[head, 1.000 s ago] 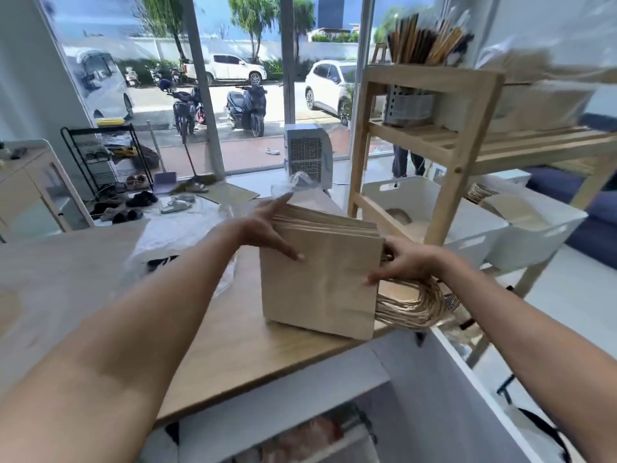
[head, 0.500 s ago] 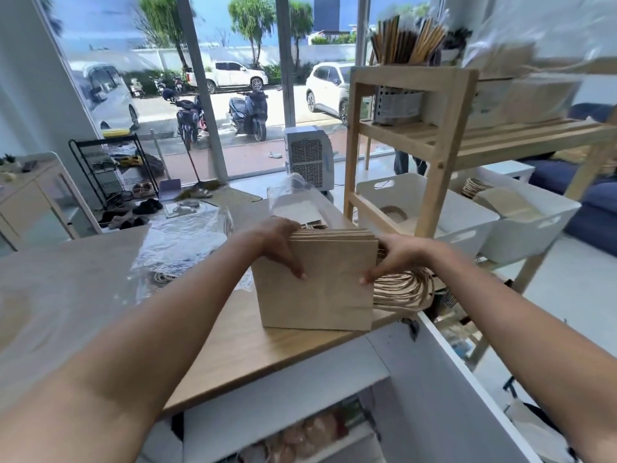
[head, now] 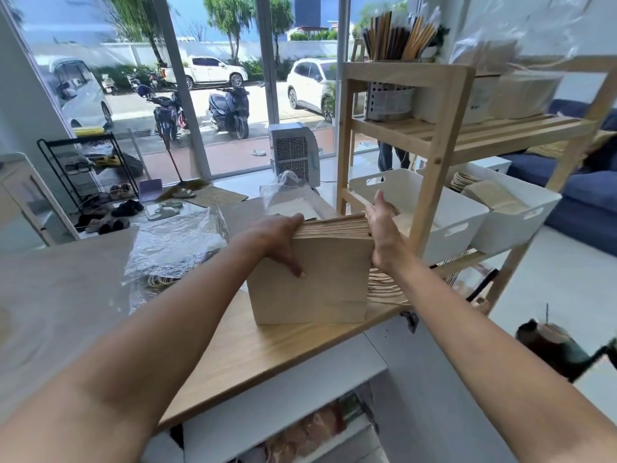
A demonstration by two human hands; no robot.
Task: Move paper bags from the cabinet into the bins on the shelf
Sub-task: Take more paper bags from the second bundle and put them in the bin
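Observation:
A thick stack of brown paper bags (head: pixel 320 282) stands on edge on the wooden cabinet top (head: pixel 267 349), its twine handles (head: pixel 384 289) spilling to the right. My left hand (head: pixel 283 238) grips the stack's left upper corner, thumb on the front face. My right hand (head: pixel 384 228) presses flat against the stack's right end, fingers straight and pointing up. Just beyond, two white bins (head: pixel 460 225) (head: pixel 521 225) sit on the lower level of a wooden shelf (head: pixel 430 162); the right bin holds flat paper bags.
Crumpled clear plastic wrap (head: pixel 173 242) lies on the cabinet top to the left. The shelf's upright post stands right behind the stack. A white fan unit (head: pixel 293 152) stands on the floor by the glass wall. A blue sofa (head: pixel 587 195) is at the right.
The stack has been squared upright and shifted slightly toward the shelf. My right hand moved from the lower right corner up to the stack's right end, fingers now straightened.

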